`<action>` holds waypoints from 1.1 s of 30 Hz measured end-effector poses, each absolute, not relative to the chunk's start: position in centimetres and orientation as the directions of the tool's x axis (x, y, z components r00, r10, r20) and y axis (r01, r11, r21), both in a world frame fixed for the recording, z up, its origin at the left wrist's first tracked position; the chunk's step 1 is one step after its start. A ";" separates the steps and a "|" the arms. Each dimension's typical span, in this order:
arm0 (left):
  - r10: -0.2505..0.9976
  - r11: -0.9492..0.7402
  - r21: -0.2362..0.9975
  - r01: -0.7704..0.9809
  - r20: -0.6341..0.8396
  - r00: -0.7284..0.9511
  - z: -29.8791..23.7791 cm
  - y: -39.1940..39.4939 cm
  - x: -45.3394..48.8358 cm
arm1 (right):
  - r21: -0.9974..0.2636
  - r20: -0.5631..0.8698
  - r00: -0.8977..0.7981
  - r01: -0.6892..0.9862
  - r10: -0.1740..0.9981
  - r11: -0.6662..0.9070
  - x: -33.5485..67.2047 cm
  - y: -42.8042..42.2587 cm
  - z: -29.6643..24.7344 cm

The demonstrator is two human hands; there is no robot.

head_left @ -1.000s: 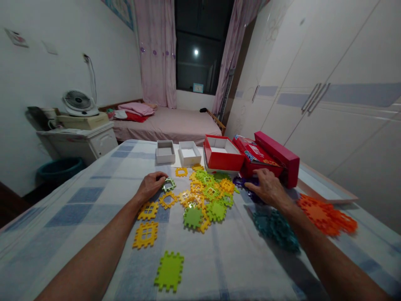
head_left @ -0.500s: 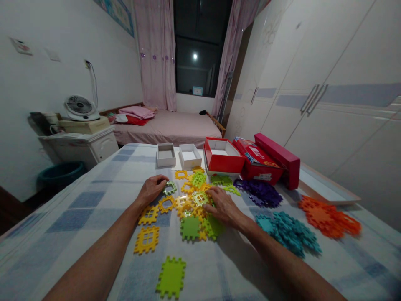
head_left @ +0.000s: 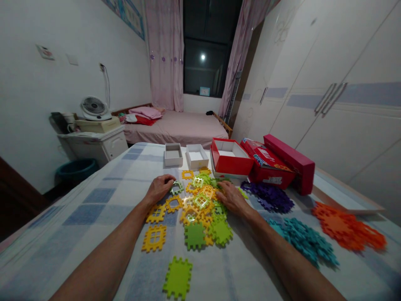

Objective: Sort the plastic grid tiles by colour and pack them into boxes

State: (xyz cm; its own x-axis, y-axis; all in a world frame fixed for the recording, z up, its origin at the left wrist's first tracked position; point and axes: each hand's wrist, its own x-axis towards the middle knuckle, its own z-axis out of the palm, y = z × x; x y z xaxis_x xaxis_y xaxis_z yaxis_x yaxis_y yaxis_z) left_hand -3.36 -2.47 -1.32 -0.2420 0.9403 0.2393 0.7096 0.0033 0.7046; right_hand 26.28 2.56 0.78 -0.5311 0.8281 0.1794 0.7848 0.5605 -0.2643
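My left hand (head_left: 159,189) is at the left side of a loose pile of yellow and green plastic interlocking pieces. Its thumb and fingertips pinch the edge of a pale green frame-shaped piece (head_left: 177,187). On the pile's right side, my right hand (head_left: 232,197) rests with fingers apart, touching green pieces. Between the hands lie yellow window pieces (head_left: 173,204) and a light green window piece (head_left: 201,201). Solid green squares (head_left: 194,235) sit at the pile's near side. A separate green square (head_left: 178,277) and a yellow window piece (head_left: 154,238) lie closer to me.
Purple pieces (head_left: 269,196), teal pieces (head_left: 305,240) and orange pieces (head_left: 346,225) form separate heaps at right. Behind stand two small white boxes (head_left: 173,155), an open red box (head_left: 233,163), a red package (head_left: 267,169) and a long pink-red box (head_left: 291,163). A checked cloth (head_left: 125,175) covers the table.
The view has turned a little left. My right hand has shifted back and right, uncovering green pieces at the pile's right. My left hand stays at the pale green frame piece.
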 end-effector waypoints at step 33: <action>0.941 0.002 0.723 0.691 0.233 -0.246 -1.0 -2.7 -3.1 | -0.443 0.267 -0.165 0.854 0.949 0.273 25.4 4.9 -0.5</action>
